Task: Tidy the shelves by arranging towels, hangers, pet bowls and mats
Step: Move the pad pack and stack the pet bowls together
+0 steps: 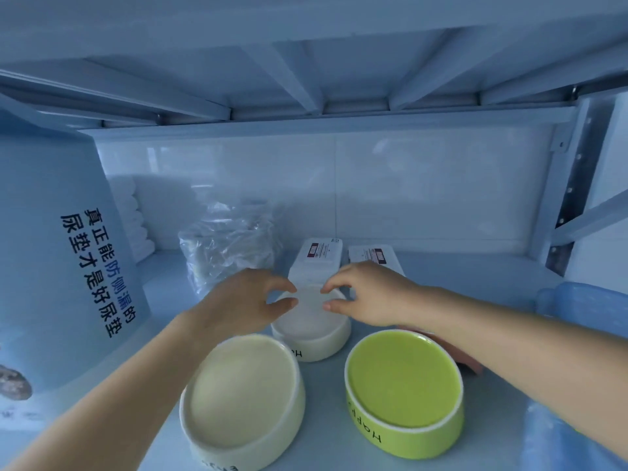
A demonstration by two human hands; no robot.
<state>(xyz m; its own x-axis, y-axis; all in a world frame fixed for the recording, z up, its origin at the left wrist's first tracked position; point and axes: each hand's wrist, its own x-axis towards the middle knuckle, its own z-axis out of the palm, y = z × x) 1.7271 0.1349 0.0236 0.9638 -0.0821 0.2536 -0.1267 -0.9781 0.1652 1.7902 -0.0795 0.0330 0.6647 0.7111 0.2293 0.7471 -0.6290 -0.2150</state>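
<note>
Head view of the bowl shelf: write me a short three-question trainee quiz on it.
1. True or false: the green bowl stands upright, to the right of the cream bowl.
2. Which bowl do the left hand and right hand reach to? A green, B cream, C white.
3. Fill in: directly behind the bowls are two white ___.

Key: 1 true. 2 C, the white bowl. 3 boxes.

Lime-green bowl, cream bowl
</note>
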